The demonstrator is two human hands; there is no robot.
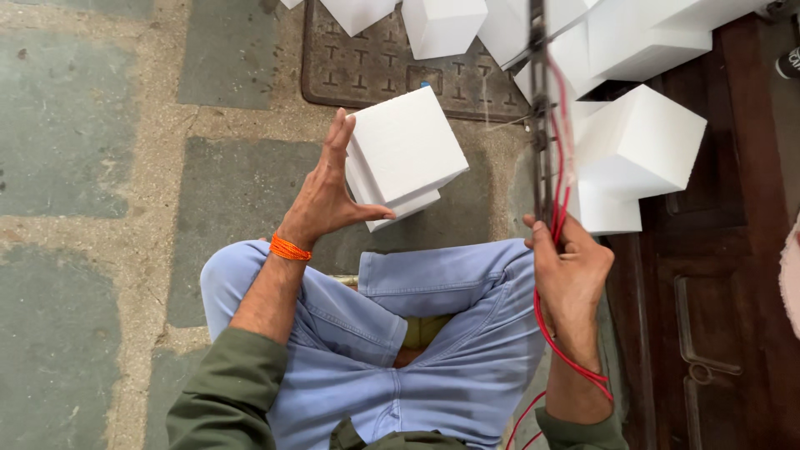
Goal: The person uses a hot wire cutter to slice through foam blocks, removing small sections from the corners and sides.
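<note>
My left hand (327, 193) holds a stack of white foam blocks (404, 154) out in front of my knees, thumb under the lower block and fingers along the left side. An orange thread band circles that wrist. My right hand (569, 268) grips the lower end of a thin dark metal frame (540, 108) that rises toward the top of the view, together with red wires (558, 342) that loop down past my wrist. I sit cross-legged in blue trousers and a green sleeve shows on each arm.
More white foam blocks (637, 142) lie piled at the top and right, some on a dark wooden door panel (733, 275) lying flat. A metal manhole cover (367, 67) sits in the stone-tiled floor (92, 167) ahead.
</note>
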